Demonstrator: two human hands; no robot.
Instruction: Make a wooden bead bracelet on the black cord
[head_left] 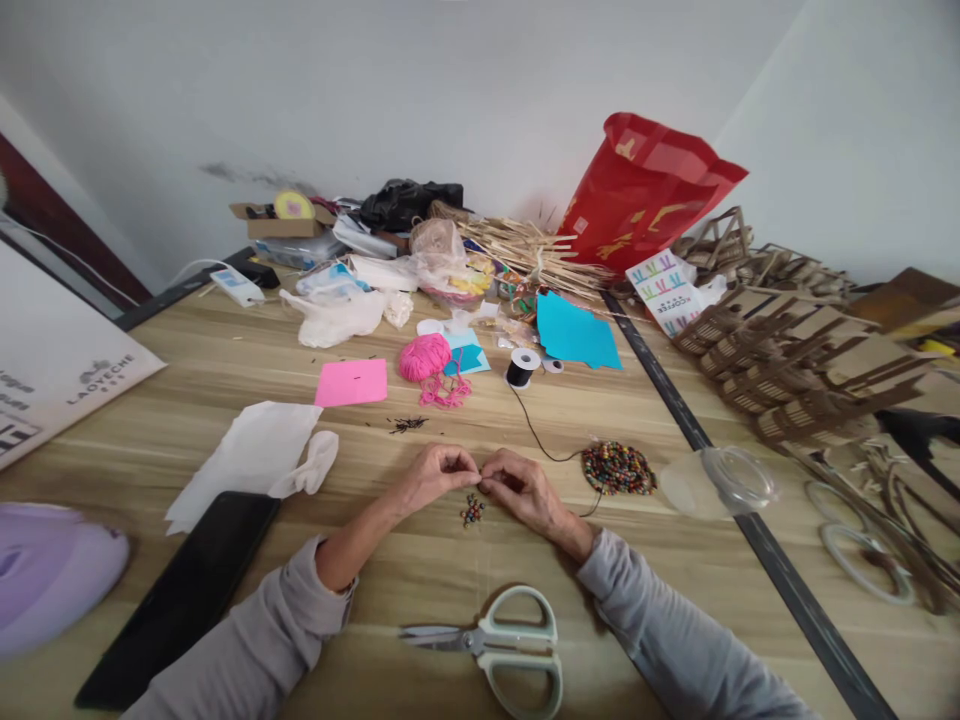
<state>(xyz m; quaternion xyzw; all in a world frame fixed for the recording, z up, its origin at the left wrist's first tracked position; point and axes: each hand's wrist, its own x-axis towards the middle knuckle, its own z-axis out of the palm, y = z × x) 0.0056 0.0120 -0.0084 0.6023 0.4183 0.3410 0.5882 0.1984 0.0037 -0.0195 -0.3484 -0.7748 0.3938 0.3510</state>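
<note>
My left hand (442, 474) and my right hand (523, 487) meet fingertip to fingertip over the middle of the table. Both are closed in a pinch; what lies between the fingers is too small to make out. Just below them is a small cluster of loose coloured beads (472, 511). To the right lies a coiled heap of strung beads (618, 468). A black cord (538, 437) runs to it from a white spool (521, 368), and a cord end passes toward my right wrist. Scissors (517, 640) with pale handles lie nearer me, blades pointing left.
Short black pieces (408, 425), pink yarn (424, 357) and a pink card (351, 382) lie beyond my hands. A black phone (180, 595) and white paper (244, 455) are at left. Woven baskets (772, 370) stand right, a red bag (645, 195) behind, a clear plastic coil (739, 478) nearer.
</note>
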